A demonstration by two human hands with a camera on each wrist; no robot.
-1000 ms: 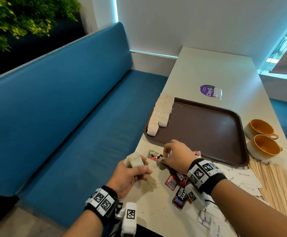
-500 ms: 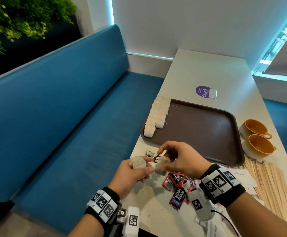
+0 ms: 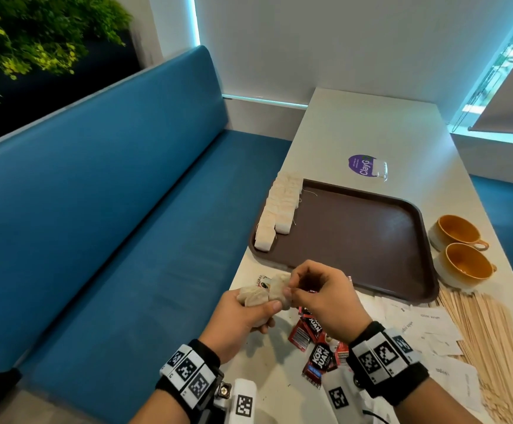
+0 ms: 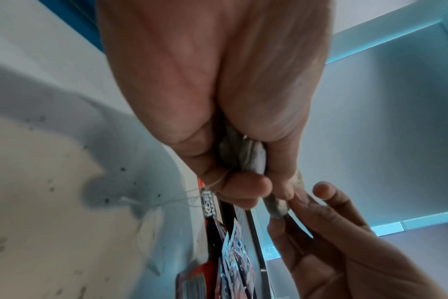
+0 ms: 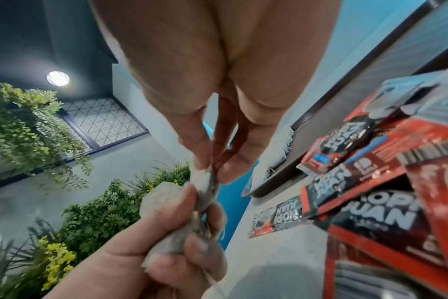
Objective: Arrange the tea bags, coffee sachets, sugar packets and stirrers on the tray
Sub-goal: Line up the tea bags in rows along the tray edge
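1. Both hands have risen off the table since a second ago and met.
2. Left hand (image 3: 243,316) stays clenched round a bunch of soft beige paper tea bags (image 3: 259,296); right hand (image 3: 319,296) pinches one, probably pulling it free.
3. Next: carry it to the flat brown plastic tray (image 3: 371,240).
4. Tray's left edge holds rows of white tea bags (image 3: 279,209).

The right hand (image 5: 218,85) pinches a tea bag (image 5: 205,184) from the bunch gripped by the left hand (image 5: 131,261).
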